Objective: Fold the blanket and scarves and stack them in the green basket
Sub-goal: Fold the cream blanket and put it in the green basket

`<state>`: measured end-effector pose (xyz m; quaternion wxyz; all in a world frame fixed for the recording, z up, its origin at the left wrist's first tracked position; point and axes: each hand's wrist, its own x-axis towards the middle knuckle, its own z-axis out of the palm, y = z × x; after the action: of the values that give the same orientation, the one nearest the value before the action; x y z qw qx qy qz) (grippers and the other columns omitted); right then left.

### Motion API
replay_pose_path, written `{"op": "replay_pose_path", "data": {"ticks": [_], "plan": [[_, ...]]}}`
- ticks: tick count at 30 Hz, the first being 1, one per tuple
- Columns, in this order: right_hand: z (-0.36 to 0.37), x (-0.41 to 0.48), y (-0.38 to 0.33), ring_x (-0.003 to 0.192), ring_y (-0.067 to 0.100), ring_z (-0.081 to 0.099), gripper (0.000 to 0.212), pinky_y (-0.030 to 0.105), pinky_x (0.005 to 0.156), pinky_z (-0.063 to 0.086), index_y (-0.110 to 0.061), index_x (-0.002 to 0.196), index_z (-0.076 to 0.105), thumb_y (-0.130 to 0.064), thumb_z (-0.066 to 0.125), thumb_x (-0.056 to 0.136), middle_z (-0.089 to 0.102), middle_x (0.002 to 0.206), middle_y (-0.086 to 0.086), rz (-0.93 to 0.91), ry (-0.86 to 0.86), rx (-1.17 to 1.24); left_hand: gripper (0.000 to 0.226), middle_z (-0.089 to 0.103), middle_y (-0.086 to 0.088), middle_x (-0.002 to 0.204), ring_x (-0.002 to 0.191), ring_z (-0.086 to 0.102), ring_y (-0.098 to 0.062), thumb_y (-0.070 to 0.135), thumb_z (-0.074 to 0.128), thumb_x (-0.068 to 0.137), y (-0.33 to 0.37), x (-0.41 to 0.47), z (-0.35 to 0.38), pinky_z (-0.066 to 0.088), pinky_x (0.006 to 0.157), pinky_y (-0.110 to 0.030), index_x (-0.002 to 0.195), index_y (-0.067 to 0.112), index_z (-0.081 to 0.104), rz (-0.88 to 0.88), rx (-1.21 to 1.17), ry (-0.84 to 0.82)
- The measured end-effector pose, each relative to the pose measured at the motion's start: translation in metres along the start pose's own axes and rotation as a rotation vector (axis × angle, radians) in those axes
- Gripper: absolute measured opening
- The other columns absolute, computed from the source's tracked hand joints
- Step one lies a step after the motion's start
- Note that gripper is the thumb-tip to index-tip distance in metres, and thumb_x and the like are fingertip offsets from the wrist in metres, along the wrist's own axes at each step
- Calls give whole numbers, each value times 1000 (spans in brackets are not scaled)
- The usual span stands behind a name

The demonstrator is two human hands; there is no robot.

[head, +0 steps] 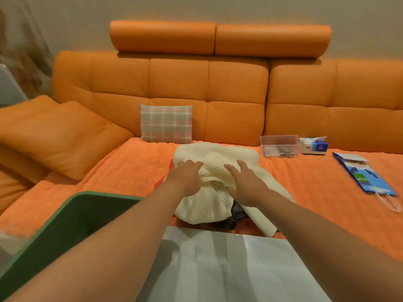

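left hand (187, 176) fingers curled, gripping cream blanket (216, 153) | right hand (245, 184) flat on it, fingers spread | green basket (102, 193) near-left (dark scarf (236, 211) peeks from under blanket)

Orange sofa seat with cloth, cushions and small things on it

The sofa (237, 83) seat is spread with a fuzzy orange cover (130, 171). At its middle a cream knitted blanket (218, 155) lies in a rumpled heap, over a dark patterned cloth (236, 211) that shows at the near edge and a red bit (171, 165) at its left. Behind it a plaid cushion (166, 124) leans on the backrest. To the right a clear plastic box (280, 147) sits just beside a tissue box (314, 146). Farther right a blue paper bag (366, 177) lies flat. A large orange cushion (58, 136) rests in the left corner.
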<state>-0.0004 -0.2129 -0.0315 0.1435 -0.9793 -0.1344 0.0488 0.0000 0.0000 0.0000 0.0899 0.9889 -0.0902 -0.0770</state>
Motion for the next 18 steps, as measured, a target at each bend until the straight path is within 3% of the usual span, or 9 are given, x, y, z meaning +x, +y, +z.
{"op": "replay_pose_path", "data": {"ticks": [2, 4, 6, 7, 9, 11, 13, 18], "plan": [[18, 11, 7, 150, 34, 12, 89, 50, 102, 46, -42, 156, 0, -36, 63, 93, -16, 165, 5, 14, 90, -14, 68, 16, -4, 161, 146, 18, -35, 38, 48, 97, -2, 14, 15, 33, 109, -53, 156, 31, 15, -22, 58, -5], [32, 26, 15, 148, 35, 18, 98, 53, 105, 43, -45, 154, -13, -35, 63, 94, -14, 165, 7, 56, 99, -20, 76, 4, -5, 164, 147, 13, -38, 38, 51, 97, -5, 29, 24, 30, 112, -54, 156, 36, 4, -56, 79, -29], [48, 34, 22, 132, 33, 43, 99, 53, 106, 37, -42, 152, -22, -33, 58, 96, 26, 159, 14, 75, 110, -99, 76, 17, -10, 159, 142, 24, -38, 29, 50, 97, -3, 36, 36, 35, 108, -50, 156, 37, 2, -71, 123, -3], [54, 37, 24, 119, 30, 52, 97, 52, 106, 34, -39, 152, -23, -28, 55, 96, 51, 140, 11, 73, 135, -169, 73, 28, -11, 154, 138, 29, -37, 25, 48, 97, -3, 37, 40, 38, 105, -47, 156, 36, 7, -69, 144, 39], [59, 39, 26, 107, 27, 56, 86, 49, 105, 32, -34, 157, -9, -20, 48, 95, 64, 113, 3, 77, 213, -285, 63, 42, -8, 146, 134, 37, -32, 20, 46, 97, -1, 33, 42, 39, 102, -43, 153, 35, 22, -57, 137, 134], [57, 31, 29, 112, 26, 51, 65, 45, 99, 33, -34, 155, 23, -16, 43, 95, 61, 116, 1, 72, 273, -339, 54, 44, -6, 145, 132, 42, -29, 17, 44, 98, 3, 23, 40, 39, 100, -38, 149, 32, 36, -20, 128, 210], [48, 16, 34, 113, 25, 48, 48, 43, 93, 35, -37, 142, 43, -19, 42, 97, 59, 117, 0, 37, 339, -373, 55, 46, -6, 142, 128, 45, -28, 9, 41, 96, 10, 7, 36, 41, 94, -35, 146, 32, 41, 23, 138, 256], [8, -44, 45, 101, 26, 48, 33, 43, 87, 42, -30, 125, 60, -23, 48, 94, 61, 102, 3, -10, 534, -154, 61, 49, -6, 134, 122, 46, -27, -3, 39, 92, 36, -41, 16, 42, 88, -34, 144, 29, 47, 185, -20, 267]]}}
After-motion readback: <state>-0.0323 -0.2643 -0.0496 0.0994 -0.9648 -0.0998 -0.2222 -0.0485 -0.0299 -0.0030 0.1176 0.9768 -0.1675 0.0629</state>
